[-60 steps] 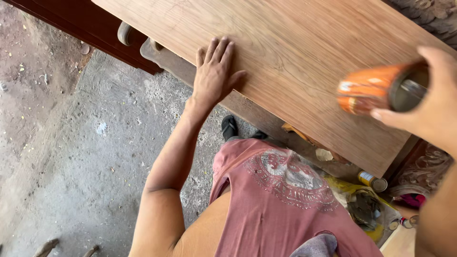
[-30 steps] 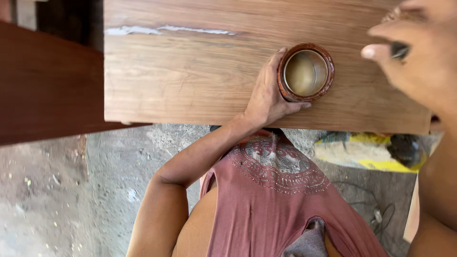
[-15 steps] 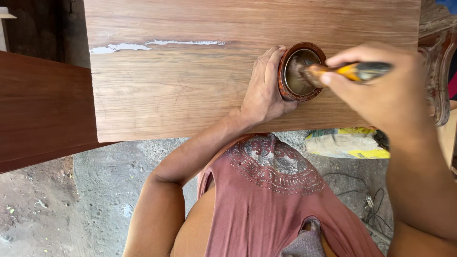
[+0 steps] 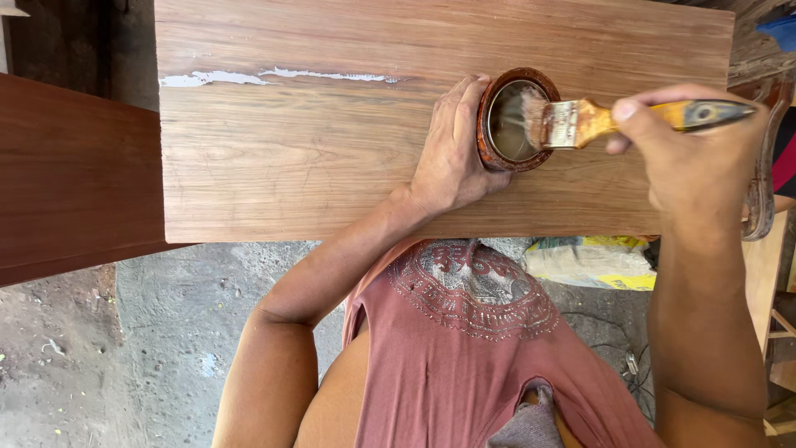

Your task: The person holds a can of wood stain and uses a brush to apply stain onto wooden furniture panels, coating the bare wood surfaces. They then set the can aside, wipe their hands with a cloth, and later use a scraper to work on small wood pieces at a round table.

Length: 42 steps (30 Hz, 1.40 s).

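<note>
A wide wooden board (image 4: 315, 141) lies flat in front of me. On its right part stands a small round tin (image 4: 516, 120) stained reddish-brown, with murky liquid inside. My left hand (image 4: 452, 153) wraps around the tin's left side and holds it steady. My right hand (image 4: 692, 153) grips the yellow handle of a flat paintbrush (image 4: 613, 116). The brush's bristles reach over the tin's rim into the liquid. A white streak of filler (image 4: 274, 77) runs along the board's far left part.
A darker, finished wooden panel (image 4: 70, 178) sits to the left of the board. Bare concrete floor (image 4: 174, 332) lies below. A yellow-and-white sack (image 4: 593, 261) rests under the board's near edge. Carved wooden furniture (image 4: 759, 207) stands at the right.
Two seconds ago my left hand lay flat on the board and my right held the tin. The tin now stands on the board, left hand around it, and the brush has dipped in.
</note>
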Tool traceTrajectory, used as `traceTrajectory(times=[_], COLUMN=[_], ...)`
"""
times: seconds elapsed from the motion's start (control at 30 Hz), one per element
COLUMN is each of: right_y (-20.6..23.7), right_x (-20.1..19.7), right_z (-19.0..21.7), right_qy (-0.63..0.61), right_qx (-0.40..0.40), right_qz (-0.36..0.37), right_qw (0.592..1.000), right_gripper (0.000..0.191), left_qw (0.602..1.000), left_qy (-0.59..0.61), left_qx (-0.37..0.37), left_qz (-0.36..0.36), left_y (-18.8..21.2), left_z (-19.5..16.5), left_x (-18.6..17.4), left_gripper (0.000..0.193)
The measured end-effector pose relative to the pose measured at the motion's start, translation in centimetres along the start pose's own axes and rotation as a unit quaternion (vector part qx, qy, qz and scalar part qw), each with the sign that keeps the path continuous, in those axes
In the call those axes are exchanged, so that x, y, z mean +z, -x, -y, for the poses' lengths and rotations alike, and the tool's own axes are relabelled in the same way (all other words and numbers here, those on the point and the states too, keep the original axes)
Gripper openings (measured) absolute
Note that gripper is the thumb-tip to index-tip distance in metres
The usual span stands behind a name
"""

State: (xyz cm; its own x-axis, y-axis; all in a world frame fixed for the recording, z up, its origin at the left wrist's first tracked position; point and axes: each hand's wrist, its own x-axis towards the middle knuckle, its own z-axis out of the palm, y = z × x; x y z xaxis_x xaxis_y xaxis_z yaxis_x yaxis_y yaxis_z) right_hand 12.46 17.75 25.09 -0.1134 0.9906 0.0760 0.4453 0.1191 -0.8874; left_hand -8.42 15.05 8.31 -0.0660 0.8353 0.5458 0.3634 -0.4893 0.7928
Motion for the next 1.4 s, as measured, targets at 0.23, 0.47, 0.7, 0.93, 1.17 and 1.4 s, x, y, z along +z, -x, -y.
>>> traceTrajectory(times=[0.23, 0.47, 0.7, 0.93, 1.17, 1.4], right_y=[1.4, 2.1, 1.2, 0.4, -5.0, -6.7], right_x=[-4.0, -9.4, -4.3, 4.6, -8.3, 10.1], right_z=[-5.5, -11.9, -14.3, -12.0, -17.3, -11.0], right_qy=[-0.143, -0.274, 0.162, 0.142, 0.092, 0.147], right_qx=[0.006, 0.072, -0.025, -0.053, -0.123, -0.155], right_qz=[-0.051, -0.108, -0.075, -0.011, -0.122, 0.006], right_qw=[0.988, 0.953, 0.984, 0.988, 0.981, 0.977], right_gripper=[0.012, 0.013, 0.011, 0.011, 0.017, 0.009], left_qw=[0.999, 0.992, 0.987, 0.994, 0.985, 0.976], left_qy=[0.001, 0.017, 0.142, 0.020, -0.036, -0.060], left_qx=[-0.030, -0.119, -0.075, -0.103, -0.158, -0.196], left_qz=[0.029, 0.047, -0.004, -0.024, -0.052, -0.072], left_y=[-0.2, -0.4, -0.4, 0.6, 2.0, 2.3], left_z=[-0.1, 1.4, 3.7, 3.1, 3.4, 3.4], left_x=[0.1, -2.4, -6.7, -8.1, -6.3, -5.3], left_gripper=[0.121, 0.126, 0.110, 0.116, 0.123, 0.117])
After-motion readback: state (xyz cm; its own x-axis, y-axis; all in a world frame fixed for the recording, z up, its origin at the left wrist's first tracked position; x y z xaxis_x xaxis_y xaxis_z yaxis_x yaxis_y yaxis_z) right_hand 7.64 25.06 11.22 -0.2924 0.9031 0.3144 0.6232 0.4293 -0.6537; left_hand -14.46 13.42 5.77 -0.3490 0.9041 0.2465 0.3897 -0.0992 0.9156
